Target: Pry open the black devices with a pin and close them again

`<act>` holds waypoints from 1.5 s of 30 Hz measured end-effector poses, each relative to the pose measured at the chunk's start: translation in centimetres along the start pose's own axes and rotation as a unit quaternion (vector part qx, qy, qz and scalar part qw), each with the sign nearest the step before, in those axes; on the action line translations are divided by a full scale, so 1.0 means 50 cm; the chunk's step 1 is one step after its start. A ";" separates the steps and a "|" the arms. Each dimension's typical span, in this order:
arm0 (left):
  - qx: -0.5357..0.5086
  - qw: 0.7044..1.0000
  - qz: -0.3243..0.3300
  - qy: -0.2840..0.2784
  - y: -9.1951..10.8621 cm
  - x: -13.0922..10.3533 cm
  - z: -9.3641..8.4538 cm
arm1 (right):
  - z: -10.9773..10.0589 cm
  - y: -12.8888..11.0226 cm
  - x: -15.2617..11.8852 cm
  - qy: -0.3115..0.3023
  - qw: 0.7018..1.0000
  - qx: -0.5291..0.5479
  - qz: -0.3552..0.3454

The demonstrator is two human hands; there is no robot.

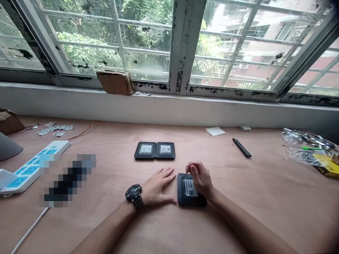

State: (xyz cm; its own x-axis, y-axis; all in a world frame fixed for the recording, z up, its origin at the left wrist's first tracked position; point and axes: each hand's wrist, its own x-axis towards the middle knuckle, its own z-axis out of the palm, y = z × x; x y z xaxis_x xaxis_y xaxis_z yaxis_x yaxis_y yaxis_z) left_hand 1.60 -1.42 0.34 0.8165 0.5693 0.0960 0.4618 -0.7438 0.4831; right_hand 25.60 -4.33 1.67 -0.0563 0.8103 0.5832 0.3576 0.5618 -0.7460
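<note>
A black square device [185, 197] with a white label lies flat on the table, near the front middle. My right hand [200, 178] is over its upper right part, fingers closed round a thin dark tool [185, 175] whose tip meets the device near its top left corner. My left hand [159, 187], with a black watch on the wrist, rests flat on the table just left of the device, fingers spread and holding nothing. Two similar black devices [144, 157] [165, 157] with labels lie side by side farther back.
A white power strip [33, 167] and a blurred dark object [67, 183] lie at the left. Toward the back right are a white pad [215, 131] and a black bar [242, 147]. Plastic bags [304, 155] with metal parts lie far right. A cardboard box [113, 83] stands on the sill.
</note>
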 end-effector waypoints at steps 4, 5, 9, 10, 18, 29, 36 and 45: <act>-0.005 1.000 0.000 0.001 -0.001 0.000 0.003 | 0.002 0.002 0.002 0.004 0.998 0.044 0.040; -0.007 1.000 0.002 0.002 -0.002 0.000 0.004 | 0.002 0.000 0.003 -0.001 0.998 0.047 0.040; -0.012 1.000 0.009 0.013 -0.003 -0.002 0.005 | -0.004 -0.021 0.013 -0.065 0.997 0.020 0.031; -0.013 1.000 0.010 0.015 -0.002 -0.002 0.005 | -0.006 -0.028 0.017 -0.080 0.995 0.035 0.049; -0.008 1.000 0.002 0.000 0.002 0.001 0.001 | -0.010 -0.034 0.014 -0.093 0.969 0.174 0.151; -0.002 0.999 -0.010 0.032 0.026 0.003 0.002 | -0.204 0.090 0.012 -0.135 0.919 -0.370 -0.028; 0.014 0.999 -0.005 0.032 0.068 0.022 0.030 | -0.173 0.061 -0.032 -0.190 0.933 -0.304 0.028; 0.009 0.997 -0.038 0.062 0.078 0.030 0.050 | -0.132 0.014 -0.014 -0.204 0.931 -0.240 0.187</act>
State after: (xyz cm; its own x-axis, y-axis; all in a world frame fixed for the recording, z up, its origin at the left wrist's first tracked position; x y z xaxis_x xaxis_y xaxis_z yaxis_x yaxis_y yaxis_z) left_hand 5.48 -4.35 0.20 0.7306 0.6622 0.1664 0.5280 -0.7024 0.4773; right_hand 32.02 -5.61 2.85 -0.1590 0.9849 0.0682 0.7928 0.1686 -0.5857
